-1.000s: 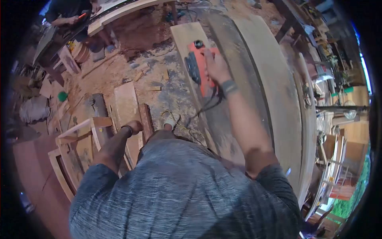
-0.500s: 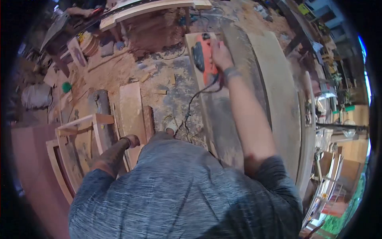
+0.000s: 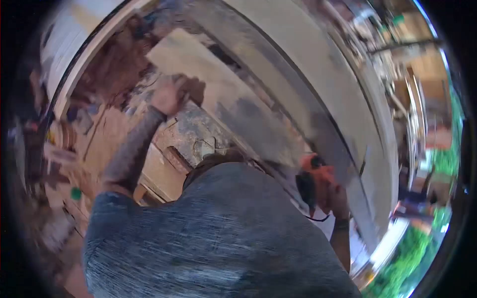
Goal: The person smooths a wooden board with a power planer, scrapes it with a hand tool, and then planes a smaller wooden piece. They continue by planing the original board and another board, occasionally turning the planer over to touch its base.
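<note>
A power sander [image 3: 320,179], orange with a black pad side, is gripped in my right hand [image 3: 339,202] low on the right, at the near end of a pale wooden board [image 3: 238,107]. The board runs diagonally, with a grey patch along its middle. My left hand [image 3: 171,95] is at the board's far left edge, its fingers curled at the rim and a dark shadow beside them. A short stretch of dark cord [image 3: 318,218] hangs below the sander.
Longer planks [image 3: 318,59] lie alongside the board on the right. A wood piece [image 3: 164,171] is on the left near my body, over a floor littered with sawdust [image 3: 117,131]. At the right edge, another person [image 3: 417,203] shows blurred near greenery.
My right hand has drawn the sander back toward my body, to the lower right. The left hand has gone from my side forward to the board's edge. The view has turned.
</note>
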### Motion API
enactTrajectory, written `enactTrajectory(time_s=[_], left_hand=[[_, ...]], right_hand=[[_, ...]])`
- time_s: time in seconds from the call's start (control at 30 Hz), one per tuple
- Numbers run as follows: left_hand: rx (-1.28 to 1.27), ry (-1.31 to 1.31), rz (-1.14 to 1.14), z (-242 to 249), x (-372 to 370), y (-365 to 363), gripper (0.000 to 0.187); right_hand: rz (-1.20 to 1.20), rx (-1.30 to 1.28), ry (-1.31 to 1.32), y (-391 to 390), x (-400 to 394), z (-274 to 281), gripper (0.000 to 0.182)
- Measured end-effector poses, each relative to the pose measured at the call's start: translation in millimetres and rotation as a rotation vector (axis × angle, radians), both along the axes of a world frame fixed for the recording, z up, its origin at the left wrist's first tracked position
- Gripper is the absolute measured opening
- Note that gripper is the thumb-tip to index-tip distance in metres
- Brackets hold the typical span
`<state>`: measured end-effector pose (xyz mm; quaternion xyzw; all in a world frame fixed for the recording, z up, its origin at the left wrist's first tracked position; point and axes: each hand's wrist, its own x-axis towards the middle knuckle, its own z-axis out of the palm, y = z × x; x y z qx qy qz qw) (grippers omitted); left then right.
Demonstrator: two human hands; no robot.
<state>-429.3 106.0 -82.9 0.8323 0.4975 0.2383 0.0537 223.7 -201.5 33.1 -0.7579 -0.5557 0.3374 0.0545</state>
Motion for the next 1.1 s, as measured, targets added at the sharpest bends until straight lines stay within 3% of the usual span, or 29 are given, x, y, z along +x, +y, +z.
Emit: enactTrajectory(time_s=[0.03,0.1,0.23,0.27,0.47,0.67,0.73,0.83,0.9,0.97,1.07,1.1], left_hand=[[-0.227,0.033,-0.075,6.6,5.0,32.7,0.058],[-0.196,0.247,0.039,-0.8,35.3,67.1,0.073],[-0.124,0.357,0.169,-12.2,86.9,60.3,0.085],[-0.102,0.349,0.151,-21.8,91.8,58.9,0.088],[-0.141,0.509,-0.005,-14.6,155.4,31.2,0.091],[-0.148,0.485,-0.099,-28.5,208.6,1.5,0.092],[-0.166,0.493,-0.073,-26.5,232.5,-20.2,0.093],[-0.172,0.481,-0.105,-23.3,260.7,-58.4,0.097],[-0.147,0.485,-0.149,-24.7,269.7,-88.1,0.099],[-0.148,0.435,-0.269,-20.7,267.2,-115.1,0.097],[-0.18,0.353,-0.452,0.0,240.5,-154.0,0.087],[-0.192,0.311,-0.535,0.7,226.0,-164.3,0.083]], right_hand=[[-0.103,-0.05,-0.076,-23.8,-6.0,21.4,0.033],[-0.737,0.101,0.178,-57.5,-47.8,43.2,0.037],[-1.244,0.227,0.287,-161.4,-79.3,47.0,0.037],[-1.189,0.264,0.158,-222.6,-62.5,19.1,0.034],[-1.082,0.444,-0.021,-297.6,-101.2,-1.8,0.038],[-0.601,0.545,-0.336,-324.4,-71.3,-13.6,0.042],[-0.548,0.508,-0.309,-316.0,-54.6,-10.9,0.043],[-0.758,0.312,0.087,-277.5,-31.7,7.5,0.041],[-0.701,0.177,0.274,-251.2,-3.8,4.1,0.04],[-0.426,0.105,0.234,-226.8,29.5,-8.7,0.04],[-0.351,0.06,0.268,-164.9,36.6,-5.0,0.037],[-0.206,0.1,0.175,-151.1,45.8,-11.3,0.038]])
